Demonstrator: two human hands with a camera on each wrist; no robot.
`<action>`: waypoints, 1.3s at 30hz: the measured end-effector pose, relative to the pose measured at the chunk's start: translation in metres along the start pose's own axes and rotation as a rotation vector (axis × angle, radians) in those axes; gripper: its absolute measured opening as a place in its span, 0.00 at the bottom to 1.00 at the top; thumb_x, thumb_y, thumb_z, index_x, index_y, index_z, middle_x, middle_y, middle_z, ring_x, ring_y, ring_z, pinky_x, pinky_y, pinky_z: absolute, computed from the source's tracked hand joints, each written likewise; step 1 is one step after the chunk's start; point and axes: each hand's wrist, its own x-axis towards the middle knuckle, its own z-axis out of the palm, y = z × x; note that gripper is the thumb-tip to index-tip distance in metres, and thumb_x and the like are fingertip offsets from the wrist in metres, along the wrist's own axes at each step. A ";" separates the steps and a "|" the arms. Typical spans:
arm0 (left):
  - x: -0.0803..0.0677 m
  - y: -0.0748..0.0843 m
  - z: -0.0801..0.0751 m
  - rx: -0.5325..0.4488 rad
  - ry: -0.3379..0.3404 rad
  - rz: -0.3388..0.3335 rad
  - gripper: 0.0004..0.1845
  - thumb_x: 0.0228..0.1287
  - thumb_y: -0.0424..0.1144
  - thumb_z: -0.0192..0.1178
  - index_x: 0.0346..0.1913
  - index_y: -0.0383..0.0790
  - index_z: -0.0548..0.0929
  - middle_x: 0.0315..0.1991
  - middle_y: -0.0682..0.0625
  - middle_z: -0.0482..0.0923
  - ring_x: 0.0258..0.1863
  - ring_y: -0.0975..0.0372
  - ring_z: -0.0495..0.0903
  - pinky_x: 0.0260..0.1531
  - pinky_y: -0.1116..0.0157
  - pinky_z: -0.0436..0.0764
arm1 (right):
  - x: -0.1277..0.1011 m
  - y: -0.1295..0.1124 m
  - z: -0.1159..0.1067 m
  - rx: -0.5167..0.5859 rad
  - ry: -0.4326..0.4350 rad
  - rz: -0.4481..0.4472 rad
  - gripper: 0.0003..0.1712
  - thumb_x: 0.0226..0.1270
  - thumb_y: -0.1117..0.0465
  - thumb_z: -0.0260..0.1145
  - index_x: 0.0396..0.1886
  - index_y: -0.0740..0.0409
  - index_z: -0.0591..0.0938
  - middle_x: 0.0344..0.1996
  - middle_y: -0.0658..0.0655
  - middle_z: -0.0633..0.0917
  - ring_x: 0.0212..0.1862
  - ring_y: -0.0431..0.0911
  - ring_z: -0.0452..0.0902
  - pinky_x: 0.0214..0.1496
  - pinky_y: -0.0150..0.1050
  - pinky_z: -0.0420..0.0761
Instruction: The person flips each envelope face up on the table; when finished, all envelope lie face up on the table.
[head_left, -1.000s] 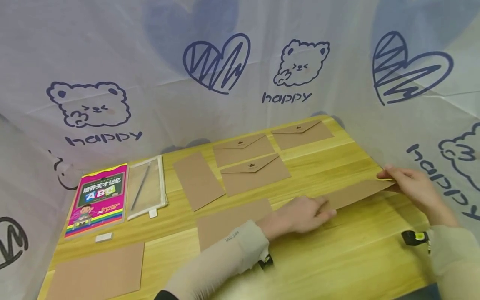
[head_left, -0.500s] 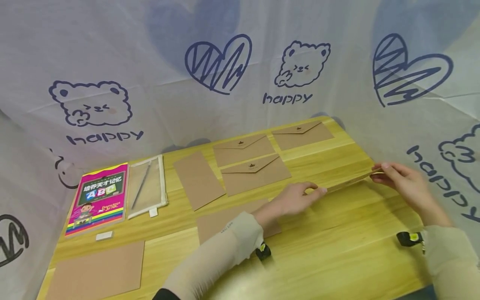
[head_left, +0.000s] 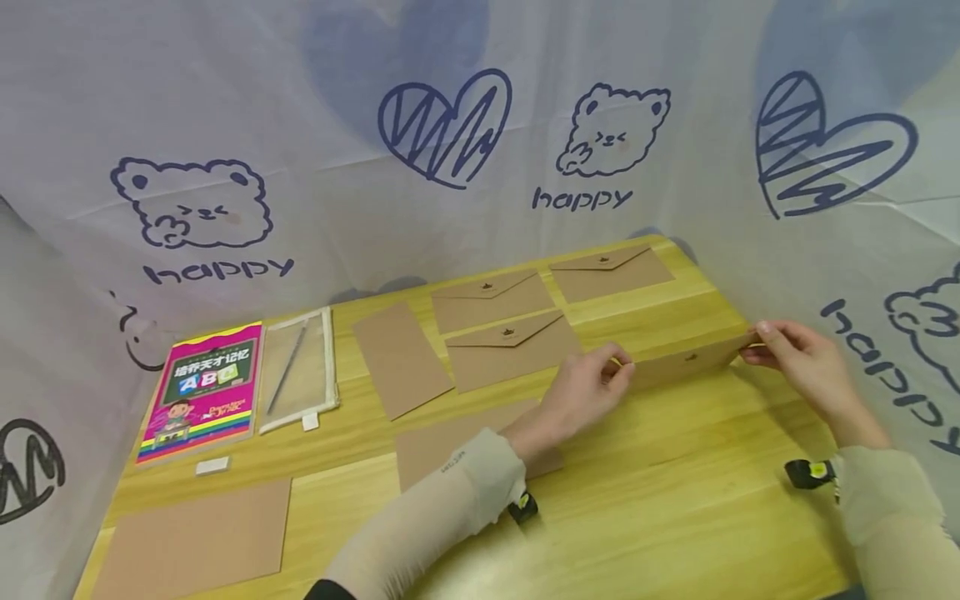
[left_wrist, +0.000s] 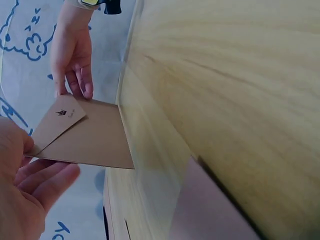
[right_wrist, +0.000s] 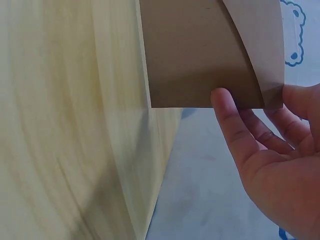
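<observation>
Both hands hold one kraft envelope (head_left: pixel 686 360) up on edge near the counter's (head_left: pixel 675 517) right edge: left hand (head_left: pixel 581 392) pinches its left end, right hand (head_left: pixel 798 362) pinches its right end. Wood counter w/ three closed envelopes (head_left: pixel 510 346) toward the far edge, printed sheet (head_left: pixel 450 208) behind. Envelope's far face hidden in head view.

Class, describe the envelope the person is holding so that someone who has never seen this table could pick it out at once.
Start at the wooden table and go to its right far side, where the left hand and right hand meet. Between them is a brown envelope, pinched at each end. Unlike the other envelopes lying flat, it is lifted off the table.
</observation>
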 end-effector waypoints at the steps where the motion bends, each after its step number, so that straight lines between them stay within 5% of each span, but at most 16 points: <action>1: 0.001 -0.001 0.000 -0.008 0.019 0.003 0.08 0.81 0.38 0.57 0.50 0.39 0.84 0.39 0.48 0.92 0.29 0.75 0.85 0.25 0.82 0.79 | 0.001 -0.001 0.001 -0.006 0.005 0.002 0.12 0.85 0.55 0.56 0.50 0.57 0.80 0.37 0.32 0.87 0.37 0.29 0.87 0.43 0.25 0.88; 9: 0.016 -0.017 -0.001 -0.049 0.131 -0.096 0.09 0.81 0.38 0.59 0.51 0.36 0.84 0.42 0.43 0.91 0.35 0.62 0.91 0.27 0.81 0.80 | 0.013 -0.003 0.007 -0.054 0.057 0.035 0.09 0.84 0.55 0.58 0.51 0.56 0.78 0.31 0.32 0.85 0.32 0.30 0.86 0.37 0.28 0.89; 14: 0.022 -0.029 0.004 -0.070 0.164 -0.172 0.19 0.77 0.35 0.64 0.66 0.37 0.78 0.48 0.40 0.90 0.45 0.56 0.92 0.38 0.78 0.86 | 0.024 0.001 0.010 -0.093 0.073 0.076 0.13 0.84 0.53 0.59 0.50 0.59 0.78 0.26 0.33 0.85 0.27 0.31 0.86 0.33 0.29 0.88; 16: 0.023 -0.031 0.007 -0.024 0.155 -0.168 0.27 0.75 0.35 0.65 0.73 0.38 0.73 0.53 0.40 0.89 0.51 0.56 0.91 0.44 0.77 0.86 | 0.029 0.004 0.009 -0.091 0.076 0.093 0.14 0.84 0.53 0.59 0.50 0.60 0.77 0.25 0.33 0.85 0.25 0.32 0.86 0.32 0.29 0.88; 18: 0.023 -0.032 0.010 0.025 0.132 -0.149 0.33 0.75 0.35 0.65 0.78 0.37 0.68 0.48 0.38 0.90 0.40 0.58 0.92 0.36 0.78 0.86 | 0.034 0.008 0.009 -0.095 0.073 0.106 0.17 0.84 0.53 0.57 0.53 0.65 0.76 0.24 0.34 0.85 0.24 0.33 0.86 0.32 0.30 0.89; 22: 0.022 -0.031 0.015 0.151 0.088 -0.075 0.36 0.75 0.34 0.63 0.80 0.30 0.62 0.62 0.30 0.82 0.16 0.61 0.77 0.16 0.79 0.76 | 0.045 0.013 0.005 -0.145 0.068 0.143 0.26 0.86 0.53 0.54 0.61 0.75 0.72 0.23 0.33 0.83 0.23 0.33 0.85 0.31 0.31 0.88; 24: 0.023 -0.028 0.017 0.271 0.069 -0.025 0.36 0.75 0.34 0.62 0.79 0.28 0.62 0.72 0.28 0.72 0.27 0.61 0.85 0.30 0.79 0.84 | 0.051 0.014 0.003 -0.167 0.069 0.155 0.29 0.86 0.53 0.53 0.65 0.77 0.70 0.23 0.33 0.82 0.23 0.33 0.85 0.31 0.32 0.89; 26: 0.025 -0.026 0.020 0.437 0.025 0.022 0.34 0.77 0.38 0.60 0.79 0.29 0.63 0.77 0.28 0.64 0.52 0.57 0.88 0.55 0.73 0.85 | 0.055 0.014 0.000 -0.185 0.069 0.167 0.30 0.86 0.52 0.52 0.67 0.77 0.69 0.23 0.34 0.81 0.23 0.33 0.85 0.31 0.33 0.89; 29: 0.028 -0.021 0.023 0.671 -0.117 0.060 0.32 0.81 0.46 0.56 0.79 0.34 0.64 0.81 0.31 0.59 0.82 0.45 0.60 0.81 0.55 0.62 | 0.061 0.012 -0.002 -0.209 0.066 0.183 0.30 0.86 0.52 0.52 0.68 0.76 0.68 0.25 0.37 0.81 0.24 0.33 0.84 0.32 0.35 0.90; 34: 0.032 -0.017 0.030 0.809 -0.375 0.014 0.37 0.84 0.57 0.47 0.84 0.41 0.57 0.85 0.38 0.51 0.86 0.48 0.51 0.84 0.53 0.53 | 0.071 0.004 0.004 -0.272 0.032 0.191 0.31 0.86 0.53 0.51 0.69 0.78 0.69 0.32 0.50 0.84 0.25 0.33 0.84 0.33 0.36 0.90; 39: 0.036 -0.019 0.035 0.806 -0.467 -0.054 0.38 0.84 0.60 0.44 0.85 0.45 0.55 0.86 0.43 0.52 0.86 0.53 0.52 0.85 0.55 0.53 | 0.083 0.006 0.011 -0.326 0.005 0.201 0.31 0.84 0.56 0.53 0.67 0.82 0.69 0.39 0.70 0.85 0.28 0.39 0.84 0.32 0.38 0.90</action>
